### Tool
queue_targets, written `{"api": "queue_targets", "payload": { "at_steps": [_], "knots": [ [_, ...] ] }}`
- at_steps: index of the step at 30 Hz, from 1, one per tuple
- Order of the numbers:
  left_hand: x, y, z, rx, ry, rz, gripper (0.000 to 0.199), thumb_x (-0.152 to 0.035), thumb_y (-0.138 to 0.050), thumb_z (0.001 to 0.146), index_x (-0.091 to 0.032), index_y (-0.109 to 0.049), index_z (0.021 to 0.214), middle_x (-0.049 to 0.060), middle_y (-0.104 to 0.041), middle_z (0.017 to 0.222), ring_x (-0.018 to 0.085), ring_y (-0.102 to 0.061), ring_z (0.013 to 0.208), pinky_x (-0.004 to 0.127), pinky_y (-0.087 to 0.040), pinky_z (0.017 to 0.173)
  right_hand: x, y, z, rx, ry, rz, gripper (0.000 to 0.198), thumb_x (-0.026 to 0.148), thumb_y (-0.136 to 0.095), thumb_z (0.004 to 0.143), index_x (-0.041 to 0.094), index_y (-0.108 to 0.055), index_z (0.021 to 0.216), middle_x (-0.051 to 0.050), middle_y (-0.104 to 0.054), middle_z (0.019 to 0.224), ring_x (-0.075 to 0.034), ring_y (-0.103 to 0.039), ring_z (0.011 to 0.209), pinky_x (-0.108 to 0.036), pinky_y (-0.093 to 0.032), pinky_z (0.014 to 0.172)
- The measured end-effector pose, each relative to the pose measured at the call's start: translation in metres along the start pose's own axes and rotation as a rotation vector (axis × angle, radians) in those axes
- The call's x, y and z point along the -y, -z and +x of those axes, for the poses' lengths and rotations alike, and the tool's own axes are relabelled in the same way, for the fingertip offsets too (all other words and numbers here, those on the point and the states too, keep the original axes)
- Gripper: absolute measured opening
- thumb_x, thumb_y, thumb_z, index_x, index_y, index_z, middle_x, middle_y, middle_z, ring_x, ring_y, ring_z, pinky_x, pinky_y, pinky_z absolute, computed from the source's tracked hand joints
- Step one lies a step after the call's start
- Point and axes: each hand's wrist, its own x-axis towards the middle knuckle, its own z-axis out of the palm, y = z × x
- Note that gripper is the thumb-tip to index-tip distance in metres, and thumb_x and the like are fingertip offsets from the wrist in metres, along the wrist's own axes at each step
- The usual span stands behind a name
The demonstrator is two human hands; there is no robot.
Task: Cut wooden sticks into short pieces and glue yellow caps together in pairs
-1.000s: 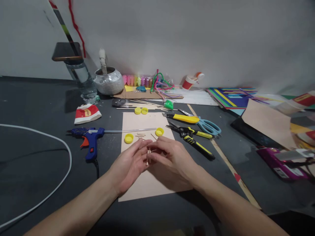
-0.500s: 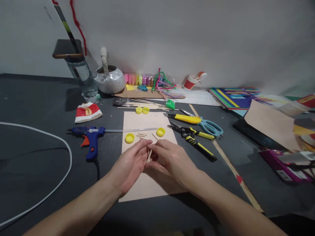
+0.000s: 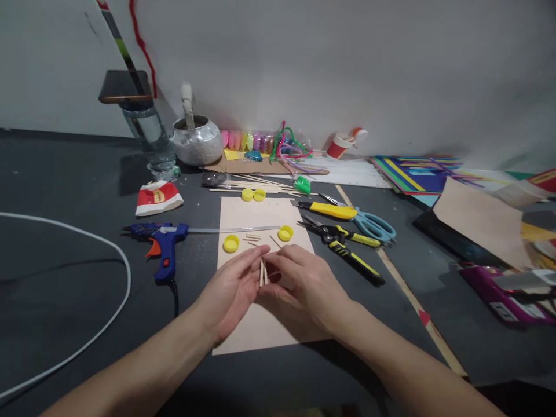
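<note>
Over a beige sheet of paper (image 3: 243,339), both hands meet around a pair of short wooden sticks (image 3: 263,273) standing nearly upright side by side. My left hand (image 3: 237,281) is cupped around them from the left, thumb near their upper ends. From the other side, my right hand (image 3: 306,278) has its fingers and thumb closed about the sticks; its fingertips are partly hidden. Just beyond the hands lie several short stick pieces (image 3: 252,238), between a yellow cap (image 3: 231,244) and another yellow cap (image 3: 285,233). One more stick (image 3: 275,241) points out above my right hand.
Left of the paper lies a blue glue gun (image 3: 167,246), its glue stick reaching over the sheet. Pliers (image 3: 343,246), a yellow cutter (image 3: 332,209) and blue-handled scissors (image 3: 373,226) lie to the right. A metal pot (image 3: 197,142) and a water bottle (image 3: 150,136) stand behind.
Two sticks now show side by side between my hands, more upright, where one slanting stick showed before. The hands stay in nearly the same place; the view has shifted slightly.
</note>
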Motion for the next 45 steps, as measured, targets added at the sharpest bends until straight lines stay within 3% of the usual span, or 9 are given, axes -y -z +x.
{"api": "queue_targets", "payload": {
  "at_steps": [9, 12, 16, 22, 31, 45],
  "knots": [
    [0.007, 0.005, -0.001, 0.008, -0.041, 0.096, 0.02, -0.021, -0.057, 0.095, -0.015, -0.072, 0.107, 0.012, -0.069, 0.12, 0.022, -0.059, 0.12, 0.032, -0.05, 0.098, -0.001, -0.003, 0.001, -0.034, -0.003, 0.02, 0.027, 0.024, -0.078, 0.082, 0.015, -0.064, 0.103, -0.006, -0.064, 0.084, -0.019, -0.057, 0.073, -0.03, -0.046, 0.065],
    [0.006, 0.005, -0.003, 0.019, -0.066, 0.17, 0.02, -0.024, -0.057, 0.096, -0.019, -0.073, 0.107, 0.009, -0.07, 0.115, 0.019, -0.061, 0.112, 0.03, -0.05, 0.093, -0.003, 0.0, 0.001, -0.069, 0.044, 0.02, 0.026, 0.028, -0.075, 0.085, 0.013, -0.063, 0.102, -0.006, -0.064, 0.083, -0.019, -0.057, 0.073, -0.03, -0.046, 0.066],
    [0.003, 0.007, -0.004, 0.061, -0.084, 0.336, 0.014, -0.027, -0.07, 0.088, -0.019, -0.076, 0.098, 0.004, -0.071, 0.094, 0.015, -0.061, 0.087, 0.025, -0.047, 0.08, -0.006, 0.006, -0.002, -0.143, 0.104, -0.006, 0.028, 0.032, -0.068, 0.09, 0.011, -0.062, 0.108, -0.009, -0.064, 0.086, -0.021, -0.057, 0.077, -0.033, -0.045, 0.068],
    [0.002, 0.015, -0.001, 0.095, -0.113, 0.529, 0.021, -0.033, -0.075, 0.082, -0.015, -0.072, 0.074, -0.003, -0.055, 0.06, 0.01, -0.043, 0.06, 0.022, -0.033, 0.059, -0.009, 0.009, -0.003, -0.172, 0.155, 0.005, 0.03, 0.035, -0.066, 0.092, 0.01, -0.061, 0.108, -0.009, -0.064, 0.085, -0.022, -0.057, 0.077, -0.034, -0.044, 0.069],
    [0.002, 0.016, 0.0, 0.104, -0.13, 0.669, 0.029, -0.038, -0.068, 0.085, -0.015, -0.067, 0.068, -0.002, -0.053, 0.058, 0.01, -0.043, 0.056, 0.023, -0.032, 0.055, -0.01, 0.003, -0.004, -0.168, 0.124, 0.112, 0.036, 0.042, -0.066, 0.091, 0.013, -0.06, 0.111, -0.006, -0.063, 0.082, -0.019, -0.057, 0.074, -0.031, -0.046, 0.066],
    [-0.002, 0.013, -0.006, 0.109, -0.092, 0.688, 0.024, -0.039, -0.07, 0.084, -0.015, -0.072, 0.082, -0.003, -0.056, 0.058, 0.008, -0.048, 0.049, 0.019, -0.037, 0.046, -0.006, 0.01, -0.003, -0.147, 0.165, 0.167, 0.03, 0.043, -0.064, 0.093, 0.014, -0.062, 0.105, -0.003, -0.061, 0.077, -0.015, -0.056, 0.069, -0.027, -0.044, 0.063]
  ]
}}
